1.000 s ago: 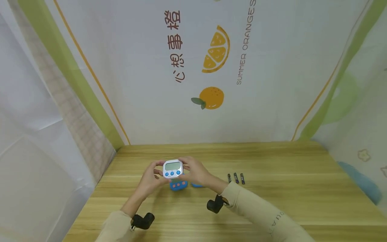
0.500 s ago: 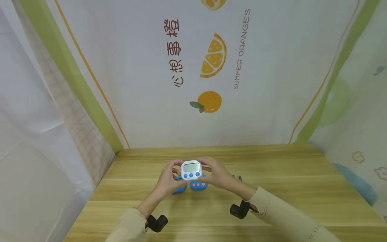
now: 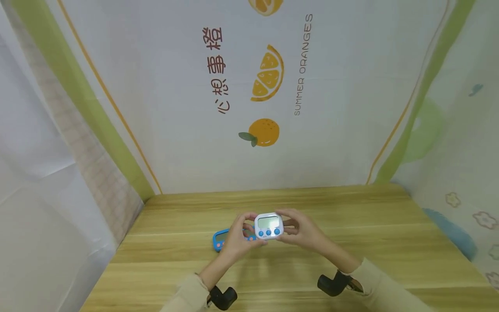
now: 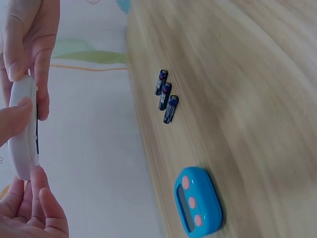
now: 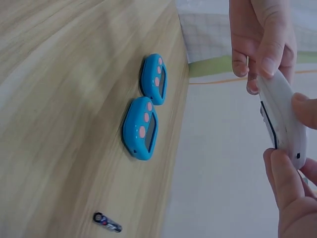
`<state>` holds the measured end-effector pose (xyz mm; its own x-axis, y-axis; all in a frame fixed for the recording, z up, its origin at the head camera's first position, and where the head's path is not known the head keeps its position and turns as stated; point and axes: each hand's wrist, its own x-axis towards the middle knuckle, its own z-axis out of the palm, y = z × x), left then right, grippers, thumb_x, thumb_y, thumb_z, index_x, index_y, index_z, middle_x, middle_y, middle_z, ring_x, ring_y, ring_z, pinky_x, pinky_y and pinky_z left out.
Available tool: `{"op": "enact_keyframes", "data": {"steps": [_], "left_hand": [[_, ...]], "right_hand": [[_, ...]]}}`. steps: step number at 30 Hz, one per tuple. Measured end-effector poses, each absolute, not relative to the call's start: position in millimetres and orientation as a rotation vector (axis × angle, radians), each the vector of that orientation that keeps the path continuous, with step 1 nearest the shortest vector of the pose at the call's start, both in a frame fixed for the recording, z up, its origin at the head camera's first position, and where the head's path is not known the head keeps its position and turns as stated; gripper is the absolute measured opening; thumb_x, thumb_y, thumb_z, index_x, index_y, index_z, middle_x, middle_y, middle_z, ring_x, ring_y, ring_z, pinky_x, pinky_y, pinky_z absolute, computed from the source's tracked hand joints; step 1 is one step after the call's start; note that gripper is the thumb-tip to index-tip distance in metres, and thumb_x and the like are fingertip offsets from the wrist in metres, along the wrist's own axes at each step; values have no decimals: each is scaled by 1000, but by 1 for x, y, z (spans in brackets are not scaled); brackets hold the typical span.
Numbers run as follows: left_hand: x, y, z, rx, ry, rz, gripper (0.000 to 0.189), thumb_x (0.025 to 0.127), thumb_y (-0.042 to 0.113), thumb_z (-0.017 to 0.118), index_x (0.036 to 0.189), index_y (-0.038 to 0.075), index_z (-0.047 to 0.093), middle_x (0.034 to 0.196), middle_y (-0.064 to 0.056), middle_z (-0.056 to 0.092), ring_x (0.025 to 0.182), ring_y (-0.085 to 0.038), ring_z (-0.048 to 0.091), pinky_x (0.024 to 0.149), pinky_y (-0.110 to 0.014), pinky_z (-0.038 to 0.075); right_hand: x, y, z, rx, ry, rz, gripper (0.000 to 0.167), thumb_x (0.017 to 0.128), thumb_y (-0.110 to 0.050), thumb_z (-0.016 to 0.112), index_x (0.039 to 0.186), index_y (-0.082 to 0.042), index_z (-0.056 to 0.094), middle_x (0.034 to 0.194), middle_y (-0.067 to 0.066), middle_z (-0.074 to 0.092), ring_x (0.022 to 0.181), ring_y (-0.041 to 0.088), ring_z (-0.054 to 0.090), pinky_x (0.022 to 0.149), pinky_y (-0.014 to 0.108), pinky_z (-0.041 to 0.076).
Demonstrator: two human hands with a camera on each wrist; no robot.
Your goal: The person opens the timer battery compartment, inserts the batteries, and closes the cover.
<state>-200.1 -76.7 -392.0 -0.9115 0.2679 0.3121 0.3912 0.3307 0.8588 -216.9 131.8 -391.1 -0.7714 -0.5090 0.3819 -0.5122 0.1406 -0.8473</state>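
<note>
Both hands hold a white digital timer (image 3: 269, 226) with a grey display and blue round buttons, raised above the table and facing the head camera. My left hand (image 3: 235, 242) pinches its left side between thumb and fingers, and my right hand (image 3: 306, 232) pinches the right side. Seen edge-on in the right wrist view, the white timer (image 5: 285, 116) shows a thin dark part along its back. Two blue timers with pink buttons lie on the table beyond the left hand. One blue timer (image 5: 141, 128) is nearer in the right wrist view, the other blue timer (image 5: 154, 79) farther.
Three small dark batteries (image 4: 165, 96) lie side by side on the wooden table (image 3: 175, 260); the right hand and arm hide them in the head view. A white printed curtain (image 3: 331, 130) hangs at the table's back edge. Cloth also hangs at both sides.
Both hands have moved to the right with the white timer, past the blue timers. The batteries, visible earlier in the head view, have gone behind the right hand and arm.
</note>
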Motion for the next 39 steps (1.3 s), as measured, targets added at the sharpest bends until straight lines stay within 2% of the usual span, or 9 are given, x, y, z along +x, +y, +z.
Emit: {"op": "enact_keyframes", "data": {"steps": [5, 9, 15, 22, 25, 29, 35, 39], "left_hand": [[-196, -76, -400, -596, -2497, -1620, 61, 64, 4, 78, 116, 0, 46, 110, -11, 47, 83, -24, 51, 68, -32, 47], [-193, -77, -403, -625, -2530, -1532, 61, 65, 10, 78, 117, 2, 47, 105, -7, 48, 82, -21, 50, 68, -29, 47], [-192, -82, -404, -682, -2530, -1457, 61, 68, 17, 77, 120, 2, 48, 104, -5, 49, 84, -19, 48, 70, -31, 48], [-194, -88, -403, -701, -2529, -1427, 56, 76, 31, 70, 121, 2, 52, 106, -6, 53, 88, -22, 54, 69, -32, 49], [-194, -89, -402, -666, -2538, -1436, 51, 78, 36, 66, 119, 6, 56, 105, -6, 54, 87, -23, 53, 67, -28, 49], [-196, -89, -401, -622, -2539, -1453, 44, 80, 35, 64, 115, 8, 59, 101, -4, 54, 84, -19, 51, 65, -22, 46], [-199, -86, -400, -526, -2517, -1539, 34, 82, 35, 61, 105, 9, 63, 91, 0, 54, 81, -15, 51, 67, -25, 44], [-202, -85, -400, -481, -2527, -1578, 29, 83, 36, 60, 95, 11, 66, 91, 1, 55, 80, -14, 50, 68, -27, 43]], "right_hand": [[-214, 134, -400, 1042, -2368, 1848, 55, 76, -3, 69, 122, 12, 43, 120, 29, 42, 96, 35, 56, 79, 28, 49], [-210, 135, -406, 1004, -2361, 1921, 55, 76, -2, 68, 123, 11, 42, 122, 30, 41, 97, 33, 56, 79, 28, 49], [-209, 133, -407, 1033, -2334, 1961, 55, 78, -3, 66, 123, 13, 40, 120, 32, 42, 96, 33, 56, 77, 28, 50], [-209, 134, -404, 918, -2438, 2015, 52, 84, -11, 61, 124, 13, 40, 120, 29, 45, 94, 27, 57, 74, 25, 51], [-210, 133, -402, 896, -2482, 1991, 47, 87, -13, 57, 121, 15, 41, 115, 29, 49, 93, 25, 58, 76, 27, 51], [-211, 133, -401, 909, -2514, 1958, 43, 90, -15, 53, 119, 15, 44, 111, 27, 52, 96, 27, 57, 79, 31, 50], [-214, 132, -403, 909, -2501, 1961, 44, 86, -14, 58, 119, 12, 46, 110, 24, 54, 95, 26, 58, 78, 26, 50], [-217, 131, -405, 903, -2481, 1897, 36, 85, -12, 59, 113, 10, 52, 105, 21, 58, 92, 22, 60, 76, 26, 51]]}}
